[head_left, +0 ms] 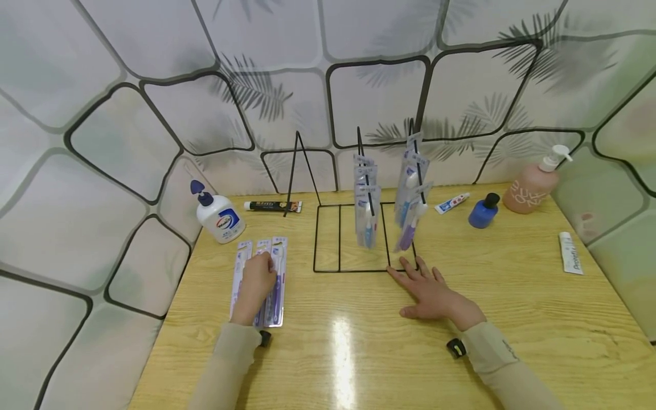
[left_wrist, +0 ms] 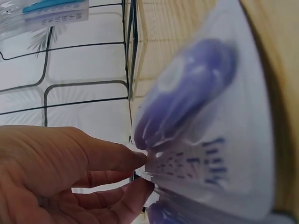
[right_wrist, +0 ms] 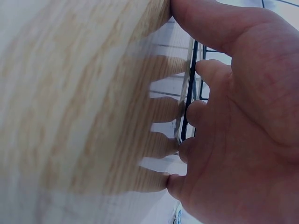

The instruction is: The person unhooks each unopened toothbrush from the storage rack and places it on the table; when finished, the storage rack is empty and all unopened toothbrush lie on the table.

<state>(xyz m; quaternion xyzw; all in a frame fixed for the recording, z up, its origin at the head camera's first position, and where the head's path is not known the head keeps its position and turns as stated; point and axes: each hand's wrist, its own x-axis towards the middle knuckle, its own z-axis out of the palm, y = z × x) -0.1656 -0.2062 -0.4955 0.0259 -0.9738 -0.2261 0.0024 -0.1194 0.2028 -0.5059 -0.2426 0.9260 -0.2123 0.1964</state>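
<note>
My left hand (head_left: 258,279) is over a row of packaged toothbrushes (head_left: 278,285) at the left of the table. In the left wrist view, its thumb and fingers pinch the edge of a clear toothbrush pack (left_wrist: 187,161) with a purple handle inside. My right hand (head_left: 425,293) lies with straight, spread fingers at the front right corner of a black wire rack (head_left: 353,271). The fingertips are right at the base wire (right_wrist: 189,88) in the right wrist view. More toothbrush packs hang from the rack's middle arm (head_left: 366,210) and right arm (head_left: 410,193); its left arm (head_left: 292,173) carries none.
A white pump bottle (head_left: 220,219) and a dark toothpaste tube (head_left: 271,206) stand and lie at the back left. To the right are a small tube (head_left: 452,203), a blue bottle (head_left: 483,213), a pink pump bottle (head_left: 530,191) and a white tube (head_left: 570,253). A patterned wall (head_left: 379,102) rises behind.
</note>
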